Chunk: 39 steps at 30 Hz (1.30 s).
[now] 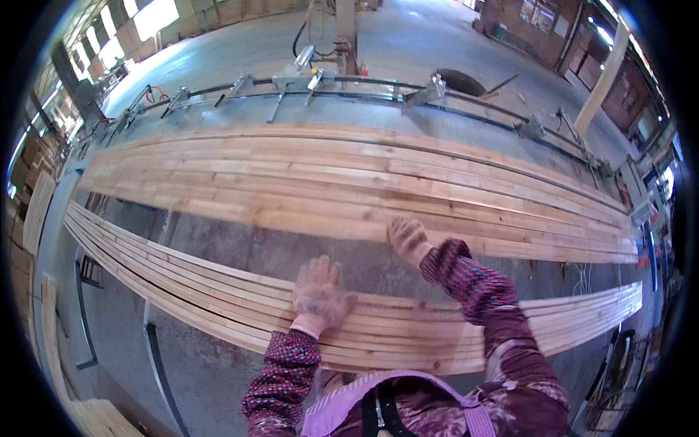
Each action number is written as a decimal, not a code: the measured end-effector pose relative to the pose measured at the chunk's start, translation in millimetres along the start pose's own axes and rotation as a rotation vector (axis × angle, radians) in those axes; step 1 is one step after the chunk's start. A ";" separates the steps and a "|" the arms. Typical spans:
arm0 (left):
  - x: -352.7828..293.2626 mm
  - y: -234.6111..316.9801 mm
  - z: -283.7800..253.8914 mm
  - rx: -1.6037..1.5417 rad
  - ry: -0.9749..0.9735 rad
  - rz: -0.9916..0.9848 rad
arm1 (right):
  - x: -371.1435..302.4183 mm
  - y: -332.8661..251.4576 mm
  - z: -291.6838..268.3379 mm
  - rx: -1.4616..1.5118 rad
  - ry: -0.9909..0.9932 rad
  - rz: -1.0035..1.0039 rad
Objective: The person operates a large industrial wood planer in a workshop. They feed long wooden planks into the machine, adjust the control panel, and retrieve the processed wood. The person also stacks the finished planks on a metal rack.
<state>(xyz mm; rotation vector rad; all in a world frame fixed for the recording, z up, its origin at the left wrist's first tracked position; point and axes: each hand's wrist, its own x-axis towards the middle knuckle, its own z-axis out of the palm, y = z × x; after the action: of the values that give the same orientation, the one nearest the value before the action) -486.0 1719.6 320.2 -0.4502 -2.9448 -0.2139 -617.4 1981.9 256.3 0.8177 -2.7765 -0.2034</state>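
Both my hands wear pale work gloves. My left hand point(320, 295) lies palm down with fingers stretched out on the near bundle of long narrow wood strips point(408, 331). My right hand point(409, 240) reaches farther out, its fingers curled at the front edge of a wooden board point(320, 224). That board is the nearest of several long pale boards laid side by side across the far part of the bench. Its left part looks blurred. The fingertips of my right hand are partly hidden.
A metal rail point(255, 89) with clamp-like fittings runs behind the boards. Metal support arms point(164, 379) stick out under the near strips. More planks point(38, 211) stand at the left. A post point(346, 33) rises beyond the rail, and a dark round opening point(460, 81) shows behind.
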 end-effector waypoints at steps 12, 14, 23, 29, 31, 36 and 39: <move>9.4 1.0 -7.4 0.049 -0.332 -0.030 | -64.7 -29.4 -78.3 1.005 -0.650 0.063; 15.4 -3.7 7.9 0.075 -0.384 -0.006 | -52.2 -25.9 -106.2 1.011 -0.444 0.244; 76.0 -19.2 15.3 -0.003 -0.090 0.200 | -32.1 -18.5 -62.6 0.229 -0.129 0.103; 110.2 -30.4 47.0 -0.017 -0.246 0.346 | -12.2 21.6 -60.1 0.801 -0.618 0.008; 99.9 -39.7 68.2 -0.050 -0.224 0.237 | -9.2 19.6 -98.3 0.691 -0.719 0.284; 101.3 -26.1 49.0 -0.061 -0.273 0.170 | 21.3 2.8 -37.3 0.318 -0.096 0.342; 104.4 -20.5 41.4 -0.039 -0.031 0.353 | 26.9 -8.3 44.0 -0.228 0.015 0.254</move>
<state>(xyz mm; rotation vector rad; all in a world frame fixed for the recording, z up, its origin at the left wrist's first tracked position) -596.2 1736.7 295.4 -0.9714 -2.8301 -0.2216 -646.7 1963.1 217.4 0.4063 -2.7425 -0.4537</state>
